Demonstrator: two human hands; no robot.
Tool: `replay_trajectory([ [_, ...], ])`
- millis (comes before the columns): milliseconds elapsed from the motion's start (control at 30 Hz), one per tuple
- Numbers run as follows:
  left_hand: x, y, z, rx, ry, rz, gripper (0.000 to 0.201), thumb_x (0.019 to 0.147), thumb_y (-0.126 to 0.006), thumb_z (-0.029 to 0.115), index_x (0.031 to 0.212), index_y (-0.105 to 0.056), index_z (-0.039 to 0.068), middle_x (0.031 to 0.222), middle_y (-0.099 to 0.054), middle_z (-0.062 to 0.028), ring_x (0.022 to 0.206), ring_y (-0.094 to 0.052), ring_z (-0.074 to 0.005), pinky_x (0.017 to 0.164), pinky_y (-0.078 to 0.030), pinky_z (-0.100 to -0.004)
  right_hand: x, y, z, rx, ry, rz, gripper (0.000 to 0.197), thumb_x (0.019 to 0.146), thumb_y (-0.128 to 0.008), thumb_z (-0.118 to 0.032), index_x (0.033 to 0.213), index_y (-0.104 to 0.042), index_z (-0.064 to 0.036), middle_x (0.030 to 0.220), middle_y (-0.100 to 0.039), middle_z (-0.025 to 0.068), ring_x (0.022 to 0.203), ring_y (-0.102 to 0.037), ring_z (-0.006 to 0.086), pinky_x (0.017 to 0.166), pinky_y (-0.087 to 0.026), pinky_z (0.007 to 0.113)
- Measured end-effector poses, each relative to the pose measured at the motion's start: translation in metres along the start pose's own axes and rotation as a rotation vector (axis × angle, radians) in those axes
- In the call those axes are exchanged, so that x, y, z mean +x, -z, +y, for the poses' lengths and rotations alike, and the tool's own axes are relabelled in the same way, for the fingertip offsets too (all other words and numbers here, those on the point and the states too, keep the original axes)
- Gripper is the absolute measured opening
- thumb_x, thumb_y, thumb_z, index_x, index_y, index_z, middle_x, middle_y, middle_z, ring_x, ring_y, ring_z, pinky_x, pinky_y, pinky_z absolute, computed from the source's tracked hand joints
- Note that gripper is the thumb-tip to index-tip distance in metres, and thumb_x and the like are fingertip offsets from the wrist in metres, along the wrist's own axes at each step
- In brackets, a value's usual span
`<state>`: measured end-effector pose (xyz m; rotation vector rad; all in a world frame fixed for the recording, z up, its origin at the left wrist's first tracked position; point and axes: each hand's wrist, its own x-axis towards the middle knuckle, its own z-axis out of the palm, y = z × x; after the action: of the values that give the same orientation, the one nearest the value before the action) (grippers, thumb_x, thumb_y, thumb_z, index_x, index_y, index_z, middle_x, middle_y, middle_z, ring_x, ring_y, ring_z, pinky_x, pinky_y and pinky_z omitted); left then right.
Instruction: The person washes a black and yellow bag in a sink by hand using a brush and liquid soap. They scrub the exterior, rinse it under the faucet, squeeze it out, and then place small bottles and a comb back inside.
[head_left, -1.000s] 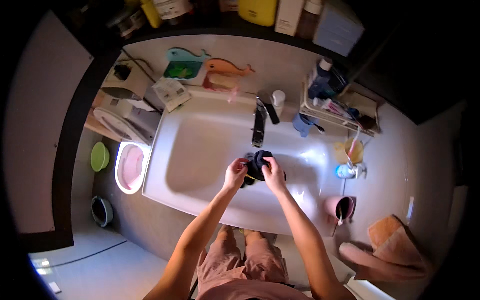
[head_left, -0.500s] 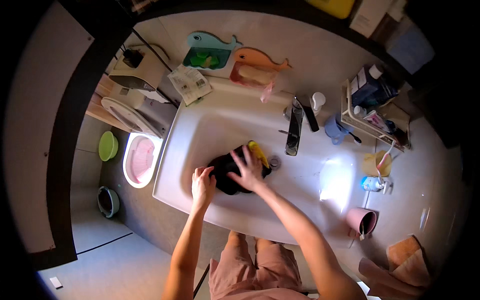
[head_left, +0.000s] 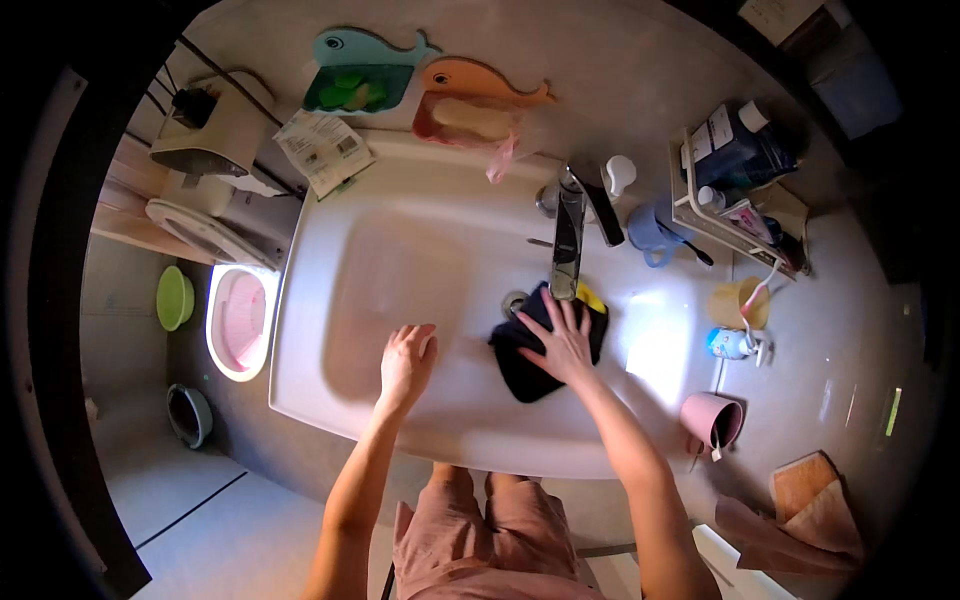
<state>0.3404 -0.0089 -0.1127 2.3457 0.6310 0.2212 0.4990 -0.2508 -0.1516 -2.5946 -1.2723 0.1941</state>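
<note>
A bunched black cloth (head_left: 530,372) with a yellow part showing at its far right edge lies in the white sink (head_left: 320,300), below the tap (head_left: 567,230). It partly covers the area beside the drain (head_left: 515,303). My right hand (head_left: 560,340) rests on top of the cloth, fingers spread and palm down. To the left, away from the cloth, my left hand (head_left: 408,362) hovers over the front of the basin. Its fingers are curled together, and nothing shows in them.
Soap dishes shaped like whales (head_left: 355,75) hang on the back wall, with a paper packet (head_left: 323,150) below. Along the right stand a blue cup (head_left: 655,232), a loaded rack (head_left: 725,225), a pump bottle (head_left: 730,343), a pink cup (head_left: 710,418) and a towel (head_left: 810,500).
The black cloth has moved rightward in the sink with my right hand, from left of the drain to its right. My left hand has come away from the cloth. The view has shifted too.
</note>
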Motion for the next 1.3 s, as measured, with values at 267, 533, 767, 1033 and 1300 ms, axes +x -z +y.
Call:
replay_trajectory([
  [267,-0.014,-0.002,0.017,-0.098,-0.012,-0.071,0.016,0.085,-0.061,0.011,0.098,-0.066,0.003,0.091,-0.066,-0.0129,0.086,-0.060,-0.0323,0.079,-0.049,-0.0406,-0.036,-0.003,-0.028,0.076,0.084,-0.255,0.070,0.077,-0.066,-0.053,0.138,-0.049,-0.0228,0.155,-0.012,0.0207,0.143,-0.007,0.0414,0.099,-0.023,0.068],
  [533,-0.011,-0.011,0.028,-0.079,-0.066,-0.073,0.016,0.086,-0.060,0.009,0.099,-0.066,0.004,0.091,-0.065,-0.0135,0.086,-0.060,-0.0333,0.078,-0.048,-0.0412,0.086,-0.040,-0.037,0.076,0.405,-0.101,0.068,0.078,-0.062,-0.055,0.138,-0.047,-0.0286,0.157,-0.017,0.0083,0.144,-0.014,0.0290,0.107,-0.024,0.061],
  [767,-0.013,-0.019,0.046,-0.084,-0.087,-0.121,0.015,0.085,-0.061,0.009,0.098,-0.067,0.004,0.087,-0.065,-0.0125,0.085,-0.060,-0.0323,0.077,-0.049,-0.0405,0.034,-0.010,0.024,-0.033,0.165,0.011,0.055,0.081,-0.061,-0.044,0.134,-0.050,-0.0331,0.137,-0.045,0.0067,0.126,-0.043,0.0255,0.099,-0.031,0.056],
  [1033,0.000,-0.087,0.096,-0.099,-0.303,-0.292,0.018,0.084,-0.063,0.015,0.100,-0.066,0.008,0.092,-0.066,-0.0109,0.089,-0.060,-0.0317,0.080,-0.048,-0.0415,-0.029,0.022,0.052,-0.187,-0.402,0.209,0.050,0.079,-0.064,-0.038,0.127,-0.058,-0.0260,0.125,-0.051,0.0163,0.110,-0.050,0.0331,0.080,-0.046,0.047],
  [1300,0.030,-0.186,0.159,-0.047,-0.486,-0.274,0.041,0.087,-0.059,0.033,0.124,-0.060,0.014,0.125,-0.059,-0.0078,0.118,-0.050,-0.0281,0.097,-0.037,-0.0446,-0.122,0.085,0.035,-0.116,-0.179,0.014,0.036,0.083,-0.062,-0.018,0.118,-0.062,-0.0094,0.137,-0.045,0.0133,0.129,-0.042,0.0252,0.108,-0.030,0.045],
])
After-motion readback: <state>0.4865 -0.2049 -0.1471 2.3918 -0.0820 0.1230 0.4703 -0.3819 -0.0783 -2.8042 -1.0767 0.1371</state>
